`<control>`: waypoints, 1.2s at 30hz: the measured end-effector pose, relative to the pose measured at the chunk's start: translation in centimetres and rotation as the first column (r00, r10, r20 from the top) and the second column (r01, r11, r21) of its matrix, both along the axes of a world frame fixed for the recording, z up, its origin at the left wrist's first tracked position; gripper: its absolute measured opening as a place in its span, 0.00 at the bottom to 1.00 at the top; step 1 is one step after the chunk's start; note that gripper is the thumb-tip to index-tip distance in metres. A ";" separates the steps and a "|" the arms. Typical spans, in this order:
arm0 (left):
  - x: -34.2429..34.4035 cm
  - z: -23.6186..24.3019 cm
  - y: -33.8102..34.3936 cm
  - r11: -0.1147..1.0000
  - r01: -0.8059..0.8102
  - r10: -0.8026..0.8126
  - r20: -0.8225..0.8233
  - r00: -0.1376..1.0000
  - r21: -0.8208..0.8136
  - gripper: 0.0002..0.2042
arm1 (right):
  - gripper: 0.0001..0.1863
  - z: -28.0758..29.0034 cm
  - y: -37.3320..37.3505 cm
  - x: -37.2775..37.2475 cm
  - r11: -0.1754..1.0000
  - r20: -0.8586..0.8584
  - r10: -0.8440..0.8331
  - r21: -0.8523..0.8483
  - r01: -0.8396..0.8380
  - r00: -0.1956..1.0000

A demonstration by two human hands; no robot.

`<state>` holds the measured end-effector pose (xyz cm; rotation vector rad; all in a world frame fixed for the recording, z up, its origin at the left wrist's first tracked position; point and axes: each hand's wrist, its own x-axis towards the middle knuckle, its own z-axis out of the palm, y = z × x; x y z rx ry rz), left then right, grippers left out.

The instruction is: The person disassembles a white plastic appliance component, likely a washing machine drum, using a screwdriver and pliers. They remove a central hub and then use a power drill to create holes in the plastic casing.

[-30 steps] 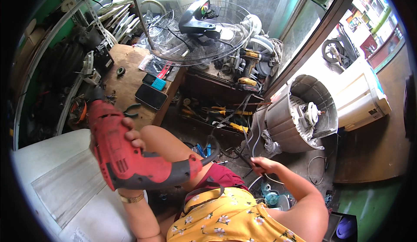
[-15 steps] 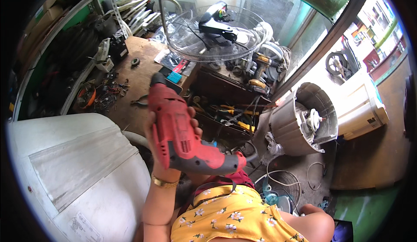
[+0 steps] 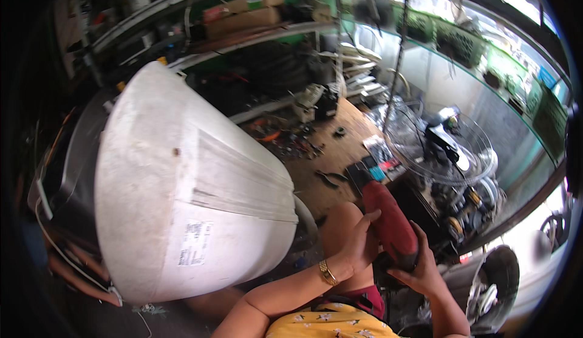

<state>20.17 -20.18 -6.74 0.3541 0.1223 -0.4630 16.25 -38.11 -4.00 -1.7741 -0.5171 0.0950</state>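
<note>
Over my lap, a red power drill (image 3: 393,224) with a black nose is held between both hands, its nose slanting away and to the left. My left hand (image 3: 359,247), a gold watch on its wrist, is closed along the drill's left side. Around the rear end my right hand (image 3: 426,272) is wrapped; part of its grip is hidden behind the drill. Just beyond the nose, a pair of pliers (image 3: 331,179) lies on a brown wooden board (image 3: 310,192). A large whitish appliance casing (image 3: 182,204) with a paper label stands left of my left forearm.
Beyond the board are a wire fan guard (image 3: 449,156), loose motor parts and cluttered shelves (image 3: 243,46). At the lower right sits a grey drum (image 3: 507,277). Part of another person's arm (image 3: 82,274) shows at the far left.
The view has turned left, bringing the whole casing in. The drill was in my left hand alone; my right hand has come up and taken hold of its rear end.
</note>
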 end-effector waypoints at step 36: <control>-10.0 18.8 5.8 -0.254 -0.907 -0.789 0.471 0.395 0.335 0.11 | 0.35 6.2 -12.2 -3.2 0.721 -0.180 -0.259 0.617 0.314 0.949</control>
